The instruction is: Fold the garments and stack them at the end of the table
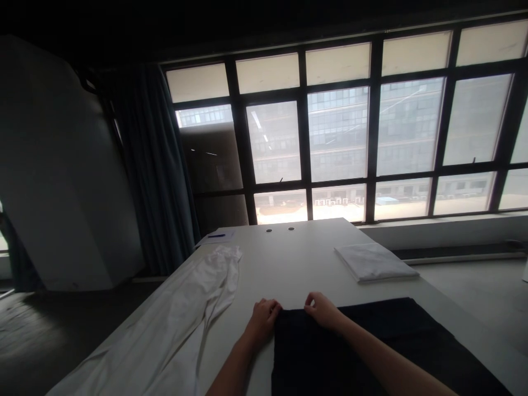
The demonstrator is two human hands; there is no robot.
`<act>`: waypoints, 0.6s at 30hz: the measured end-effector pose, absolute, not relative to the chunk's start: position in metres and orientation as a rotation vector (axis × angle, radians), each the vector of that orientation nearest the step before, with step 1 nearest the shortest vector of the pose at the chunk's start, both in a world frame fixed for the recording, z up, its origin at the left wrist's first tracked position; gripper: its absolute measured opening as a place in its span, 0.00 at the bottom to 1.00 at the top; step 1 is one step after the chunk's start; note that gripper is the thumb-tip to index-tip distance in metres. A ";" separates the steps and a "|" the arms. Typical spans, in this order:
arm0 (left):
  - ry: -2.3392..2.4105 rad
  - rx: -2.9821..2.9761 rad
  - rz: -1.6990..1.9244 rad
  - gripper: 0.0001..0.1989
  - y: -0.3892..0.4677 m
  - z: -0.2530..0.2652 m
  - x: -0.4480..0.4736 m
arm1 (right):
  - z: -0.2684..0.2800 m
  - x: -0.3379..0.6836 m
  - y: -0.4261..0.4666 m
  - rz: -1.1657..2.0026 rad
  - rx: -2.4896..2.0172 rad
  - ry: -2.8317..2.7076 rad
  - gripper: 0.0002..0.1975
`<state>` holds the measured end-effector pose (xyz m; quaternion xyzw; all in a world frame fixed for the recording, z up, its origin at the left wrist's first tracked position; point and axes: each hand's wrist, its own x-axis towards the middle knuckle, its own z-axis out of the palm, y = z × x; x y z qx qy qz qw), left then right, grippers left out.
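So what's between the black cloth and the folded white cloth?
In the head view, just a bare strip of white tabletop lies between the black cloth and the folded white cloth; they don't touch.

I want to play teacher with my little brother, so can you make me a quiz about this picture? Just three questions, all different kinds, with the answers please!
1. Pick one. What are the left hand and the right hand touching?
A) the pen
B) the dark cloth
C) the curtain

2. True or false? The white cloth along the left side of the table is folded into a neat square.

3. Count: how many small round spots are near the table's far end?

Key:
1. B, the dark cloth.
2. False. That white cloth lies loose and rumpled.
3. Two.
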<state>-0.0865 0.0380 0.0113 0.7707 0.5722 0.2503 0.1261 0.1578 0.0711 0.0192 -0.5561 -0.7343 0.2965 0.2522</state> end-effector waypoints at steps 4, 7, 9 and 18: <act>1.714 2.258 0.683 0.19 0.040 0.011 -0.082 | 0.012 0.158 0.066 0.675 -1.564 -2.065 0.04; 1.780 2.253 0.669 0.19 0.043 0.006 -0.072 | 0.018 0.158 0.069 0.601 -1.569 -2.116 0.07; 1.840 2.249 0.678 0.20 0.043 0.001 -0.063 | 0.022 0.160 0.073 0.557 -1.588 -2.156 0.07; 1.808 2.336 0.763 0.16 0.025 0.014 -0.050 | 0.015 0.163 0.069 0.322 -1.628 -2.296 0.11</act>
